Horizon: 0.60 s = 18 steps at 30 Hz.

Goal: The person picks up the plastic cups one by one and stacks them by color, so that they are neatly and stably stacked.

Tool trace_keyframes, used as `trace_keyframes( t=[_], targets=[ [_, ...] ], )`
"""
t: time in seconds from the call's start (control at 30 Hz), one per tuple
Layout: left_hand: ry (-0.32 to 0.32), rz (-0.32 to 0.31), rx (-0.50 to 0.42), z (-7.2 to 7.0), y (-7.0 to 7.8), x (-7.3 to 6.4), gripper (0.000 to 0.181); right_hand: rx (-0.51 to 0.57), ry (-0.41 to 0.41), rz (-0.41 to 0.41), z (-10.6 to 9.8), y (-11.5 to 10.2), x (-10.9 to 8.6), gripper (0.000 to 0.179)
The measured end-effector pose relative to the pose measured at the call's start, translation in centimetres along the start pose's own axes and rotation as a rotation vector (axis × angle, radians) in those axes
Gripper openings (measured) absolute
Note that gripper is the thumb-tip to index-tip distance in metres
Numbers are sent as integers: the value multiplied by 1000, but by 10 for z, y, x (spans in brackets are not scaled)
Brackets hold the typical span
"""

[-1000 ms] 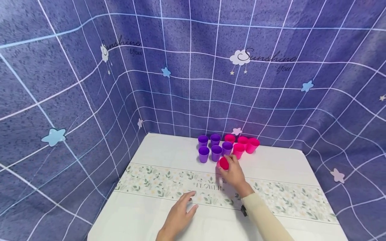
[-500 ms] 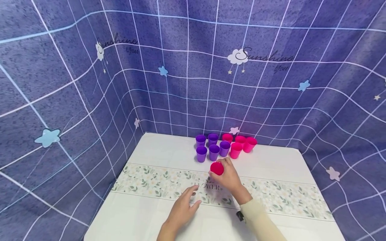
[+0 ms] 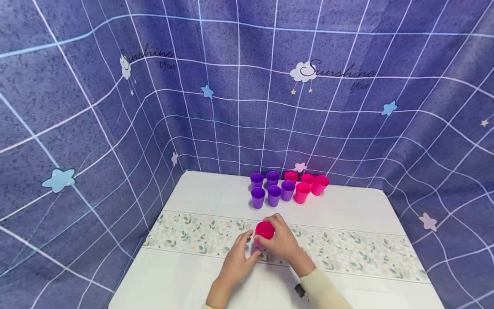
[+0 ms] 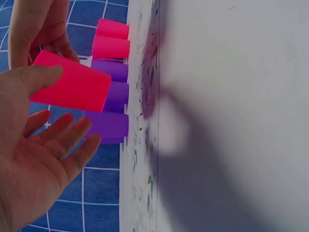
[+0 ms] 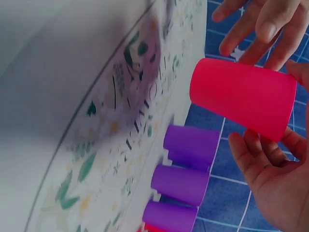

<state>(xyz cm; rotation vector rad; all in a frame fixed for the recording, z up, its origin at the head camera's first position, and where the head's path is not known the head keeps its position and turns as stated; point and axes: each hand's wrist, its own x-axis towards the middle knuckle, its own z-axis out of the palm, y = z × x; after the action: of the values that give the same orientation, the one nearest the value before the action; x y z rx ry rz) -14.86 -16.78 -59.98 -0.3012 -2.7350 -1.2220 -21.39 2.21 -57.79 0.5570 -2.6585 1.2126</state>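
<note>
A bright pink cup (image 3: 264,231) is held above the floral band of the table by my right hand (image 3: 283,240), its thumb and fingers near the rim. Its mouth faces up toward the head camera. My left hand (image 3: 237,262) is just left of the cup, fingers spread and relaxed around its side without a grip. In the left wrist view the left palm (image 4: 38,169) faces the cup (image 4: 75,82), and the thumb overlaps it. The right wrist view shows the cup (image 5: 244,94) raised off the table, with right-hand fingers (image 5: 251,159) along its lower side.
Several purple cups (image 3: 258,198) stand upright in two rows at the back of the table. Several pink cups (image 3: 302,193) stand right beside them. The white table (image 3: 173,279) has a floral printed band (image 3: 193,231), and a blue gridded curtain (image 3: 216,141) rises behind.
My right hand has carried the pink cup left and toward me, away from the standing cups, to beside my left hand. The left hand has shifted only slightly.
</note>
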Motion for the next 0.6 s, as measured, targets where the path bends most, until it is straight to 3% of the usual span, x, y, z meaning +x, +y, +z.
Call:
trace_keyframes(
  t=[0.17,0.43,0.6],
  targets=[
    [30,-43,2,4,-6,2,72,22,-33,-36,7,-5,-6,59],
    [58,-65,-5,12,-20,4,80,10,-35,-139,24,-10,-12,64],
    [69,-80,-18,15,-26,6,81,22,-46,-159,30,-10,-16,64]
  ],
)
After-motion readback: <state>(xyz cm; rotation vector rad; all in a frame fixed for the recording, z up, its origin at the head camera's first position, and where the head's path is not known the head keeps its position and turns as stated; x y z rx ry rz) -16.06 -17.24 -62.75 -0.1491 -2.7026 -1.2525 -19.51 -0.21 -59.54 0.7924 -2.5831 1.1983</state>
